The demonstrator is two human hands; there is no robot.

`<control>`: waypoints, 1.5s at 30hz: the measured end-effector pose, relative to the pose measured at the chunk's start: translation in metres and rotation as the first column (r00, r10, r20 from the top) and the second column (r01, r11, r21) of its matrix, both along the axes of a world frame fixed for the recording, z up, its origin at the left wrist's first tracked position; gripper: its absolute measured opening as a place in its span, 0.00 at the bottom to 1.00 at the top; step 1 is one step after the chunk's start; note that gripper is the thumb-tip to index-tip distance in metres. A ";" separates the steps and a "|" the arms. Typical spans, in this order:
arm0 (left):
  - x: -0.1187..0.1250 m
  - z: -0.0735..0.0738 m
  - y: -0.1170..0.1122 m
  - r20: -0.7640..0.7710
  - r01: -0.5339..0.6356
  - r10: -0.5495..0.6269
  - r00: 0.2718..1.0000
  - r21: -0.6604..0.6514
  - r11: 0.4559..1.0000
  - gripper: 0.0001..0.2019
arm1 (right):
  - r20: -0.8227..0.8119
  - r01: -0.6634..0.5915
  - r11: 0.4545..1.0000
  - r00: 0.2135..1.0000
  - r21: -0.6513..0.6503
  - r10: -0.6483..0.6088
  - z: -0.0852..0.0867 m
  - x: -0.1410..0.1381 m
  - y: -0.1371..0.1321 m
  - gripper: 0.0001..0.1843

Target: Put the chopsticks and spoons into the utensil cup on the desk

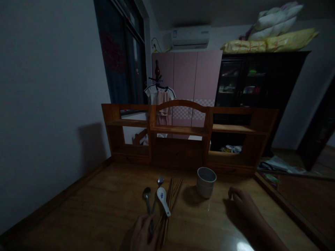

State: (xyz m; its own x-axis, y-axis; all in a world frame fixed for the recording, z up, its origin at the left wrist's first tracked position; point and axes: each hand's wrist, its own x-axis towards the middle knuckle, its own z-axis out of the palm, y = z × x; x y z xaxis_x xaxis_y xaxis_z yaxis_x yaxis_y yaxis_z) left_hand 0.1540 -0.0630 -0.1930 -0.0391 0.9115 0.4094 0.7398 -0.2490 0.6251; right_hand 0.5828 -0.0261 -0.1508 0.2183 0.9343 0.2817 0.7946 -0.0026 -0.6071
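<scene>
My left hand [143, 232], at the bottom of the head view, has its fingers closed around the handle end of a dark metal spoon [147, 193]. A second metal spoon [160, 181] lies just right of it, its handle running down toward the same fingers. Beside these is a white ceramic soup spoon [162, 198] with a blue mark in its bowl. It rests against several thin wooden chopsticks [172, 195]. A grey metal cup [206, 183] stands upright farther right. My right hand [238, 196] rests on the table right of the cup, fingers curled in, nothing visible in them.
The wooden table [86, 198] has a raised rim along its right side. A wooden shelf unit [180, 130] stands along its back edge. To the left is a wall [52, 104]. Behind are a pink wardrobe [184, 73] and a dark cabinet [282, 80].
</scene>
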 end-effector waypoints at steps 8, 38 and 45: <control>-0.007 0.013 -0.003 -0.008 -0.028 0.028 1.000 -0.013 1.000 0.13 | 0.049 -0.090 0.995 0.995 -0.033 0.091 -0.020 0.020 0.009 0.13; 0.054 -0.012 -0.013 -0.298 -0.042 0.093 0.950 0.174 0.984 0.25 | 0.028 -0.049 0.997 0.998 -0.056 0.051 -0.002 0.005 0.001 0.14; 0.070 -0.010 -0.020 -0.375 -0.081 0.184 0.909 0.273 0.959 0.19 | 0.037 -0.072 0.997 0.997 -0.032 0.073 -0.005 0.008 0.003 0.14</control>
